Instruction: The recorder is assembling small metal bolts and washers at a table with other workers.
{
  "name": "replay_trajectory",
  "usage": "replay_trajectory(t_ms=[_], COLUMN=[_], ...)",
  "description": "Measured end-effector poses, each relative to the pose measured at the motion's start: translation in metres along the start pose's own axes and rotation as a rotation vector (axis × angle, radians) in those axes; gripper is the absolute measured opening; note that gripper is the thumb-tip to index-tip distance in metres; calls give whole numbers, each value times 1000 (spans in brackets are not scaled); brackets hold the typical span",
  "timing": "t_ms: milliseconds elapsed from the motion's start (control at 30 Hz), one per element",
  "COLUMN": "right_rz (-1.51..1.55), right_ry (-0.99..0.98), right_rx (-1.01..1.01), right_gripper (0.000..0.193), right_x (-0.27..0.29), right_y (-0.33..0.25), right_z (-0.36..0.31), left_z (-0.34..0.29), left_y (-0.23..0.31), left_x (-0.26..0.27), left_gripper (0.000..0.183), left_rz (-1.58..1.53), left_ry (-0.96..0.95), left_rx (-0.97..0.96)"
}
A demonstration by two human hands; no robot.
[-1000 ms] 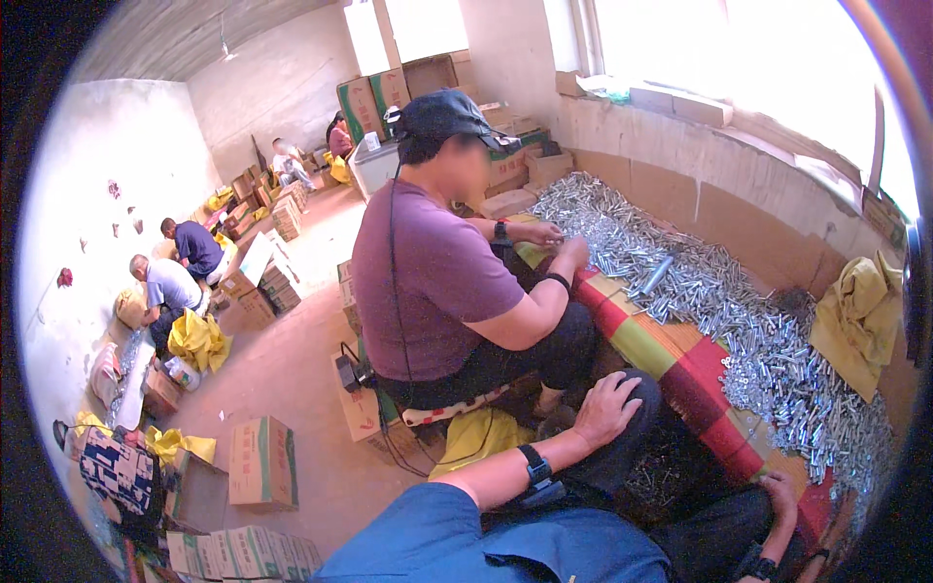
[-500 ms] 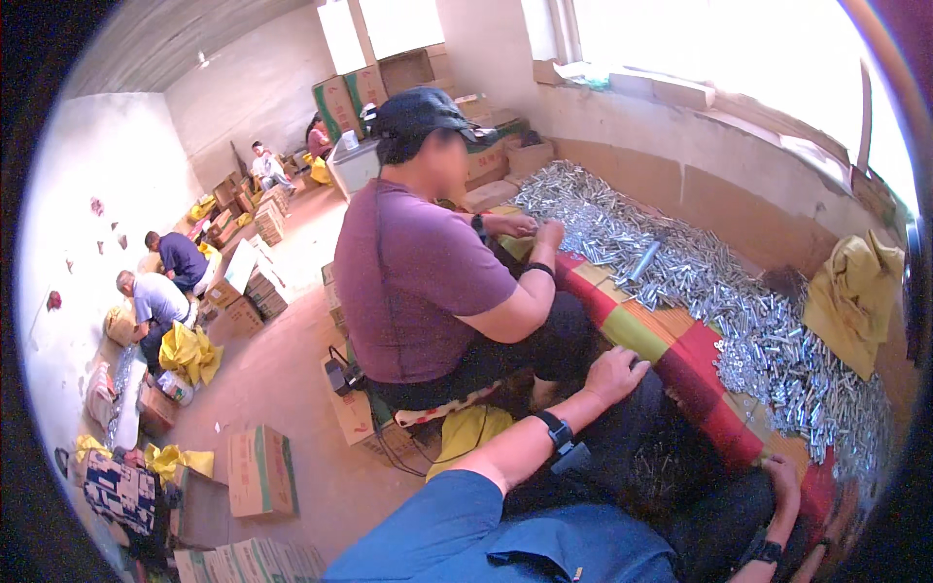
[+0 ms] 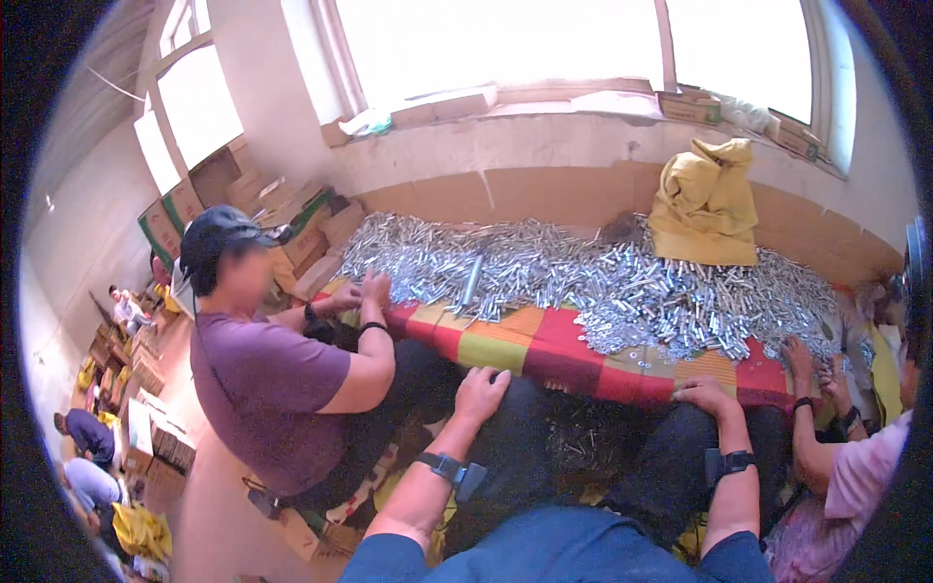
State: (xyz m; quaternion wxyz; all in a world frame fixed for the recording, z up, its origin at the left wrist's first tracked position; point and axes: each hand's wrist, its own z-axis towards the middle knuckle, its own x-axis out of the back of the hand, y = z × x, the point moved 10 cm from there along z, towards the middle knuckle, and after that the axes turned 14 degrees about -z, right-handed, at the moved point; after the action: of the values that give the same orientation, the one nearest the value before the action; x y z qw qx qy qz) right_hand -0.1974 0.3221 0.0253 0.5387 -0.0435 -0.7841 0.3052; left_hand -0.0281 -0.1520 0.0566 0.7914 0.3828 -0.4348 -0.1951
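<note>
My left hand (image 3: 481, 394) rests on my dark-trousered left knee, its fingers loosely bent and apart, with nothing seen in it. My right hand (image 3: 708, 396) lies over my other knee at the near edge of the checked cloth (image 3: 573, 348), fingers laid out flat and holding nothing visible. Beyond both hands, a long heap of silvery metal bolts or sleeves (image 3: 622, 282) covers the cloth. Small washers or nuts (image 3: 607, 332) lie scattered at its near edge. A larger metal tube (image 3: 473, 282) sits on the heap toward the left.
A co-worker in a purple shirt (image 3: 262, 389) sits close on my left, hands at the pile. Another person's hands (image 3: 799, 364) work at my right. A yellow sack (image 3: 705, 209) rests on the heap's far side. Cardboard boxes (image 3: 155, 442) stand at the left.
My view has swung right toward the cloth and window, bringing the person on my right into fuller sight. My hands stay resting near my knees.
</note>
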Motion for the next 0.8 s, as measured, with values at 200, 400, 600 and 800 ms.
replay_trajectory(t_ms=[200,400,600,800], right_rz=[27,-62,8,18], right_ry=[-4,10,-11,-46], right_rx=[69,23,1,-39], right_gripper=[41,38,36,44], right_x=[-13,-8,0,-2], right_y=[19,11,-3,2], right_z=[6,1,-7,-10], left_z=[3,-1,7,1], left_y=[-5,-9,-11,2], left_x=[9,13,1,10], left_gripper=[48,51,51,48], left_rz=[30,-3,-43,-42], left_ry=[-57,-67,-93,-37], left_rx=[84,103,152,97])
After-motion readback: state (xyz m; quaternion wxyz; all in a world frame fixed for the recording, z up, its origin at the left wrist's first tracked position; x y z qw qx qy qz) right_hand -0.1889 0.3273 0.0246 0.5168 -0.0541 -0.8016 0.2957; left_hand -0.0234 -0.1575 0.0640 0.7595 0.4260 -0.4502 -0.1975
